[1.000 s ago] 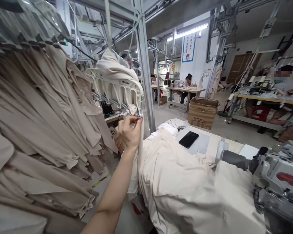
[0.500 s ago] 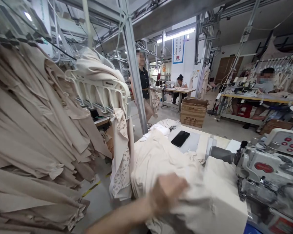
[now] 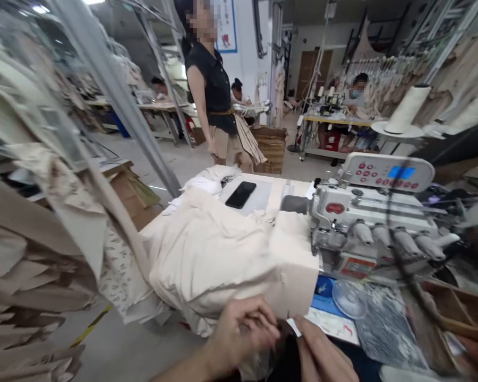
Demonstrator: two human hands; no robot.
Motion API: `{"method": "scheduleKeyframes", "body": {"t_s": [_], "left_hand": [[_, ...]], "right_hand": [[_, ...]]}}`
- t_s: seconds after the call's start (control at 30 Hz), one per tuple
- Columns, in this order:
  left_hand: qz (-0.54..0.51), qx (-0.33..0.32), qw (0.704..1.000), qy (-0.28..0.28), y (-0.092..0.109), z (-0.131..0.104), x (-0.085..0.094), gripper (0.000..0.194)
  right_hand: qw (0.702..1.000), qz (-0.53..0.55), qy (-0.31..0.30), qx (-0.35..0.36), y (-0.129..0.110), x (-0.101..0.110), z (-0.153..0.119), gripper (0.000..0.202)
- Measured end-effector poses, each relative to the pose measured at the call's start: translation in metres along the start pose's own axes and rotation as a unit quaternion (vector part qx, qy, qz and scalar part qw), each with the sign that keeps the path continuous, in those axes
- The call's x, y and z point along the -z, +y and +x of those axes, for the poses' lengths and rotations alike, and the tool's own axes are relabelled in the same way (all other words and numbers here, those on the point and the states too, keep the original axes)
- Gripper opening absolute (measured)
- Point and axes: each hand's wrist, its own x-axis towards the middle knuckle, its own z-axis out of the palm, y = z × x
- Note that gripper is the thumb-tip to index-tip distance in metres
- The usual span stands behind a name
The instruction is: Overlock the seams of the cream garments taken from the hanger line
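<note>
At the lower edge, my left hand point(image 3: 239, 329) has its fingers curled and pressed together; what is in them, if anything, I cannot make out. Close beside it, my right hand point(image 3: 324, 353) pinches a small white piece point(image 3: 294, 327), like a label, between thumb and finger. Below my left fingers is something greyish and translucent point(image 3: 253, 369), blurred and partly hidden. Just beyond both hands, cream fabric point(image 3: 219, 249) lies heaped on the table, its right end by the foot of a sewing machine point(image 3: 366, 212).
A black phone point(image 3: 241, 195) lies behind the fabric. Right of my hands are a clear round dish point(image 3: 349, 298) and a wooden compartment box point(image 3: 462, 313). Garments point(image 3: 24, 254) hang at left by a metal post point(image 3: 119, 101). A person point(image 3: 213, 85) stands beyond the table.
The view has swung right and down. My left hand has come back from over the cream fabric towards me. My right hand and the white piece have come into view.
</note>
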Motion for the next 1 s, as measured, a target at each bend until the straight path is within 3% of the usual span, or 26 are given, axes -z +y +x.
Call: {"method": "scheduleKeyframes", "body": {"t_s": [0.07, 0.17, 0.27, 0.37, 0.47, 0.53, 0.7, 0.8, 1.0], "left_hand": [[-0.097, 0.122, 0.988, -0.013, 0.002, 0.004, -0.004, 0.076], [-0.184, 0.198, 0.962, -0.041, 0.003, 0.010, -0.013, 0.068], [-0.187, 0.168, 0.968, -0.022, 0.005, 0.013, -0.018, 0.051], [-0.142, 0.144, 0.979, 0.016, 0.005, 0.013, -0.019, 0.046], [-0.137, 0.153, 0.978, 0.034, 0.003, 0.014, -0.020, 0.042], [-0.137, 0.139, 0.980, 0.034, 0.001, 0.013, -0.021, 0.039], [-0.094, 0.072, 0.993, 0.011, -0.002, 0.005, -0.021, 0.034], [-0.066, 0.041, 0.997, 0.001, -0.003, 0.002, -0.020, 0.038], [-0.051, -0.003, 0.998, 0.033, -0.005, 0.002, -0.021, 0.037]], "right_hand": [[0.997, -0.007, -0.031, 0.066, -0.001, 0.003, 0.010, 0.036], [0.990, -0.084, -0.020, 0.109, -0.005, 0.002, 0.017, 0.032], [0.989, -0.123, 0.002, 0.083, -0.009, -0.002, 0.010, 0.035], [0.998, -0.060, 0.021, 0.015, -0.013, -0.005, 0.002, 0.028], [0.997, 0.033, -0.006, -0.069, -0.015, -0.004, 0.007, 0.021], [0.986, 0.103, -0.032, -0.129, -0.014, -0.003, 0.015, 0.016], [0.947, 0.194, 0.006, -0.255, -0.006, -0.005, 0.020, 0.012], [0.943, 0.195, 0.014, -0.269, -0.003, -0.006, 0.014, 0.012], [0.936, 0.200, 0.018, -0.290, -0.009, -0.006, 0.016, 0.013]]}}
